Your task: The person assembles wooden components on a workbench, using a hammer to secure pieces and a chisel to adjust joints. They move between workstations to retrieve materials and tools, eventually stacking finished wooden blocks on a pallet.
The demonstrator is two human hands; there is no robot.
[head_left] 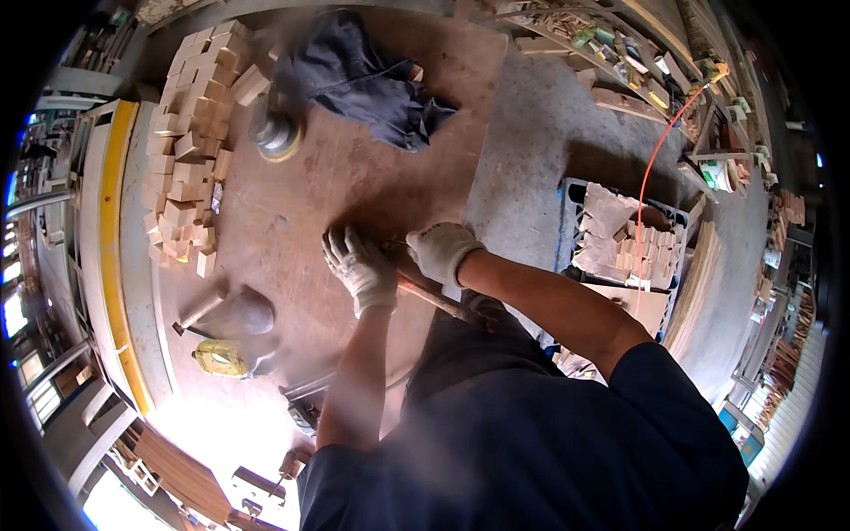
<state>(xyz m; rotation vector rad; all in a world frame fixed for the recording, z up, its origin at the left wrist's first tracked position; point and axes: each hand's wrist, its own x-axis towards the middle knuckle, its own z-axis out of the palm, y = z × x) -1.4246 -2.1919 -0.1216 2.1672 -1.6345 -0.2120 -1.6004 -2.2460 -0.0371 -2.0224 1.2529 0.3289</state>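
Observation:
Both my hands wear pale work gloves and meet over the brown worktable [328,190]. My left hand [359,267] lies with fingers stretched out on a narrow wooden piece [447,305], which slants from beneath the hands toward my body. Close beside it on the right, my right hand [441,251] is closed, its fingers curled. A thin tip shows at its left side, but what it grips is hidden. Shadow darkens the spot between the hands.
Wooden blocks [190,150] are piled at the left, near a round metal tool [276,134] and a dark cloth [363,80]. A hammer-like tool [202,311] and yellow object [220,357] lie nearer. Right of the table stand a crate of wood pieces [651,252] and an orange hose [651,164].

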